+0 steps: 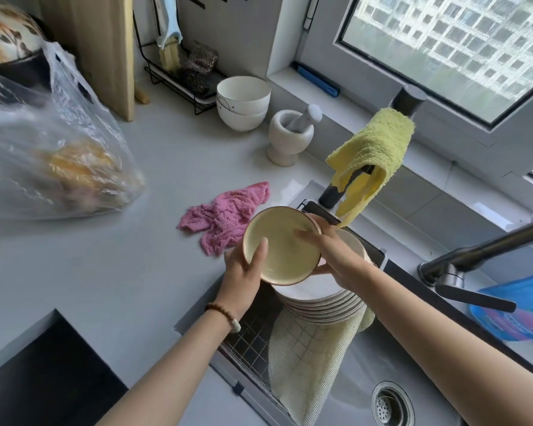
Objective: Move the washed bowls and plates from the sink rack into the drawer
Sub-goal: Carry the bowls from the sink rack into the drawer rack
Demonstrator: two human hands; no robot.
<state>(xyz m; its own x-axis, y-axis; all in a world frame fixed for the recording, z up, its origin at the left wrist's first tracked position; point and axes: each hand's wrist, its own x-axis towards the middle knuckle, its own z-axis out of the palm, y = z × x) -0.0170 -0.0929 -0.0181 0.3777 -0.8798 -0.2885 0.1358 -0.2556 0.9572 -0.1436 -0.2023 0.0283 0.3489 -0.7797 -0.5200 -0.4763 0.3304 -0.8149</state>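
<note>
Your left hand (243,273) and right hand (333,252) pinch the bowl (285,262) over the plates (314,295); likely pickup, next needs a level carry to the drawer

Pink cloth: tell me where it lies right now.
In the head view the pink cloth lies crumpled on the counter, mid-frame, just left of the cream bowl and the sink rack, nearer than the white mortar.
</note>
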